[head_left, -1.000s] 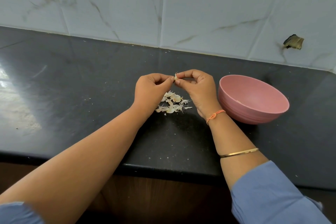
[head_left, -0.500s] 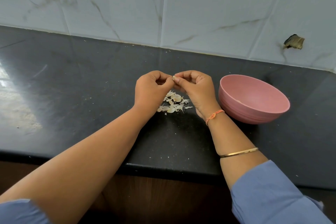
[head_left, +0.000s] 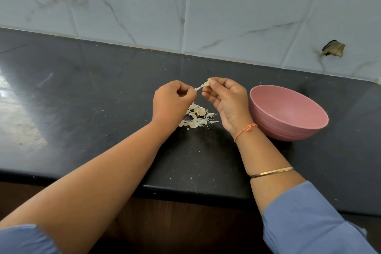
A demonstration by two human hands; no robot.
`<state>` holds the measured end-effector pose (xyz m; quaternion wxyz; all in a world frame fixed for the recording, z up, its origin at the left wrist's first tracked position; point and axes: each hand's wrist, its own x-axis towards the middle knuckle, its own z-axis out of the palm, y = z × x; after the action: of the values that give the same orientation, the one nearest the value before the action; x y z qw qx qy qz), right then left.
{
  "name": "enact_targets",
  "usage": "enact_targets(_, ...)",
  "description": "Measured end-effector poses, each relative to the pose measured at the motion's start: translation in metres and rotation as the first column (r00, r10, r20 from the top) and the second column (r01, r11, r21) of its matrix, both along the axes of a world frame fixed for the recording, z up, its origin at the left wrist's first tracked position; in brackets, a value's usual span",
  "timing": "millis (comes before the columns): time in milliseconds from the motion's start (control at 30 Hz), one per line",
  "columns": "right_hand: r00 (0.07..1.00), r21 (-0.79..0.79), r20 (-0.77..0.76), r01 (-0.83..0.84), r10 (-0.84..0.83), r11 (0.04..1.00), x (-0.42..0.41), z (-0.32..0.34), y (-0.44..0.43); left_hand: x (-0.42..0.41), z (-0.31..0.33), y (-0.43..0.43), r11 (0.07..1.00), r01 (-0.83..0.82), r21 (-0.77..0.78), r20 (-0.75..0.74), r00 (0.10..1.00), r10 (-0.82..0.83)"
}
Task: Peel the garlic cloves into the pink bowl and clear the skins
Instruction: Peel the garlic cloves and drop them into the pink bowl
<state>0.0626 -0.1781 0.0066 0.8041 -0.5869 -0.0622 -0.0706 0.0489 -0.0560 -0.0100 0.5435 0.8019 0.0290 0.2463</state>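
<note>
Above the black counter, my right hand (head_left: 226,99) pinches a small garlic clove (head_left: 207,82) between thumb and fingertips. A thin strip of pale skin (head_left: 199,88) stretches from the clove to my left hand (head_left: 172,102), which pinches its other end. Under both hands lies a small heap of peeled skins (head_left: 196,118) on the counter. The pink bowl (head_left: 288,113) stands just right of my right hand, tilted open toward me; I see nothing inside the part that shows.
The black counter (head_left: 103,109) runs from the tiled wall to its front edge near me. A hole (head_left: 333,48) breaks the tile at the far right. Small crumbs dot the counter in front of the heap.
My hands have drawn apart, left hand going left, and a strip of skin now stretches from the clove between them. The bowl and the heap have not moved.
</note>
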Motion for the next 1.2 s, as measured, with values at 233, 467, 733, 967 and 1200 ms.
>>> enact_targets(233,0.999,0.199,-0.036,0.0,0.007,0.98,0.0,0.006,-0.005,0.001,0.0,0.005,0.999,-0.05,-0.007,-0.058,0.997,0.05)
enact_targets(467,1.0,-0.139,0.003,0.01,-0.009,0.99,0.0,-0.001,0.002,0.002,-0.001,0.004,0.999,-0.035,0.016,-0.035,0.999,0.035)
enact_targets(733,1.0,-0.216,-0.001,-0.015,0.015,0.976,-0.001,-0.002,0.0,0.004,-0.003,0.005,1.0,0.022,0.016,0.005,1.0,-0.022)
enact_targets(967,0.997,-0.315,0.072,0.044,-0.023,0.948,0.001,-0.005,0.0,0.004,-0.003,0.005,0.996,0.081,-0.029,-0.006,0.997,-0.081)
enact_targets(1200,0.995,-0.368,0.095,0.033,0.003,0.929,-0.001,-0.005,0.0,-0.001,0.0,0.001,0.988,0.134,-0.073,0.01,0.991,-0.134)
